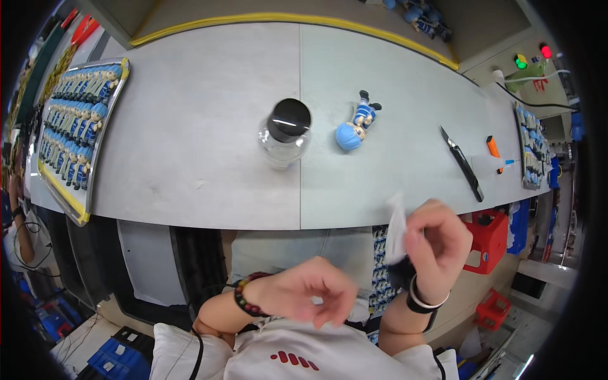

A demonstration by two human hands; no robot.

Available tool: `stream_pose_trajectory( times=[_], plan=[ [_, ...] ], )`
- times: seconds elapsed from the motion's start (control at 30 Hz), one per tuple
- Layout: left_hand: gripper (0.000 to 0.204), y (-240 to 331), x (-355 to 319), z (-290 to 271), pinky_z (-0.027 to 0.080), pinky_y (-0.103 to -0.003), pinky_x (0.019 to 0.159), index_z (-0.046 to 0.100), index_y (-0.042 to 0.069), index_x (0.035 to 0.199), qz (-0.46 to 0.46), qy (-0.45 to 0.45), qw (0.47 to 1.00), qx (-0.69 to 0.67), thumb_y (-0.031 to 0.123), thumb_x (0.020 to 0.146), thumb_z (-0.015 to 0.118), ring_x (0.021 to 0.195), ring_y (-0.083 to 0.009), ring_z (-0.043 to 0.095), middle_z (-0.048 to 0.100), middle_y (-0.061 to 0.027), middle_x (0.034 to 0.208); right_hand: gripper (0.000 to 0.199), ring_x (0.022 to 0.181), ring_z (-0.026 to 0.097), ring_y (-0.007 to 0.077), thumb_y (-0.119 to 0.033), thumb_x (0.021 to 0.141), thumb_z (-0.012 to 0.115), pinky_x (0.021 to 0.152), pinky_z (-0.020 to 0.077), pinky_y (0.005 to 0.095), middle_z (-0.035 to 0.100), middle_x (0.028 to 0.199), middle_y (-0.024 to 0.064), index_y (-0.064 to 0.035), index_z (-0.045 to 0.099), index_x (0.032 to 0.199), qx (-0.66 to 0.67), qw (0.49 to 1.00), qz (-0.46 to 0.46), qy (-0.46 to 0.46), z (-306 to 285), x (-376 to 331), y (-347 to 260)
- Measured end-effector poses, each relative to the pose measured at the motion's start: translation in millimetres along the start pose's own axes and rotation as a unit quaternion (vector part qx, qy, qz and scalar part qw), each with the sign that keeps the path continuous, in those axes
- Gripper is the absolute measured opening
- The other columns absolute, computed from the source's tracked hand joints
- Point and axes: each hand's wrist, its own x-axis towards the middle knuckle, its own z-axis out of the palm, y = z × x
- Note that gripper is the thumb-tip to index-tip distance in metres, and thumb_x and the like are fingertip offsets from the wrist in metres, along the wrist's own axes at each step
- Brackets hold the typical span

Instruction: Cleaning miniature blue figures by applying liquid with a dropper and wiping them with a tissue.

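My right hand point(438, 247) is just off the table's front edge, thumb and fingers pinched on a thin white wipe point(397, 231) that hangs down, blurred by motion. Over my lap, my left hand point(315, 291) is loosely curled, with a gap between thumb and fingers and nothing visible in it. On the table ahead lies a small doll figurine point(358, 125) with blue hair and a blue striped outfit, its feet pointing away. Left of it stands a clear round jar point(282, 152) with a black lid point(291, 119). Neither hand touches the figurine or the jar.
A black craft knife point(465, 163) lies at the right, beside an orange-handled tool point(493, 152) and a clear bottle point(487, 166). Trays of similar figurines point(82, 126) stand at both table ends. A yellow-edged shelf point(297, 19) runs along the back. Red stools point(486, 244) stand at right.
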Motion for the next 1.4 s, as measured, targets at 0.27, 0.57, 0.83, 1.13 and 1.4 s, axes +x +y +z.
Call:
stream_pose_trajectory(
  times=[0.27, 0.57, 0.83, 1.13, 1.4],
  plan=[
    [0.067, 16.1, 0.9, 17.3, 0.040, -0.018, 0.055, 0.038, 0.003, 0.112, 0.050, 0.273, 0.952, 0.125, 0.017, 0.062, 0.080, 0.057, -0.0053, 0.044, 0.055, -0.0042, 0.090, 0.008, 0.055, 0.043, 0.0095, -0.001, 0.067, 0.063, 0.052, 0.0331, 0.0218, 0.057, 0.065, 0.0034, 0.0003, 0.062, 0.075, 0.267, 0.947, 0.076, -0.159, 12.1, -15.9, 11.8],
    [0.022, 7.0, 7.3, 7.3, 0.031, -0.018, 0.051, 0.052, 0.004, 0.076, 0.068, 0.231, 0.964, 0.115, 0.003, 0.070, 0.073, 0.061, -0.0016, 0.043, 0.052, 0.0026, 0.071, 0.009, 0.055, 0.044, 0.0079, 0.002, 0.073, 0.061, 0.052, 0.0333, 0.0206, 0.056, 0.066, 0.0026, 0.0009, 0.062, 0.082, 0.283, 0.935, 0.110, -0.181, 8.5, -18.9, 18.4],
    [0.016, 11.4, 2.3, 6.8, 0.031, -0.020, 0.049, 0.061, -0.001, 0.078, 0.069, 0.270, 0.924, 0.260, 0.013, 0.080, 0.067, 0.058, -0.0020, 0.041, 0.056, 0.0011, 0.065, 0.010, 0.065, 0.050, 0.0093, 0.005, 0.075, 0.060, 0.059, 0.0372, 0.0206, 0.060, 0.077, 0.0065, 0.0026, 0.060, 0.085, 0.356, 0.918, 0.113, -0.138, 14.4, -23.1, 20.0],
    [0.015, 16.3, -1.8, 10.5, 0.035, -0.024, 0.051, 0.061, -0.005, 0.082, 0.031, 0.254, 0.937, 0.237, 0.011, 0.084, 0.061, 0.058, -0.0070, 0.045, 0.057, -0.0045, 0.065, 0.012, 0.064, 0.051, 0.0102, 0.007, 0.075, 0.061, 0.057, 0.0392, 0.0205, 0.058, 0.073, 0.0081, 0.0013, 0.054, 0.081, 0.385, 0.912, 0.091, -0.112, 16.5, -22.3, 24.3],
    [0.016, 19.9, -2.3, 9.5, 0.032, -0.022, 0.045, 0.061, -0.004, 0.072, -0.008, 0.248, 0.920, 0.305, 0.008, 0.075, 0.070, 0.054, -0.0029, 0.041, 0.054, -0.0036, 0.056, 0.012, 0.063, 0.051, 0.0094, 0.009, 0.075, 0.060, 0.057, 0.0397, 0.0202, 0.056, 0.072, 0.0065, 0.0007, 0.053, 0.080, 0.396, 0.908, 0.098, -0.096, 17.8, -22.9, 27.9]
  ],
)
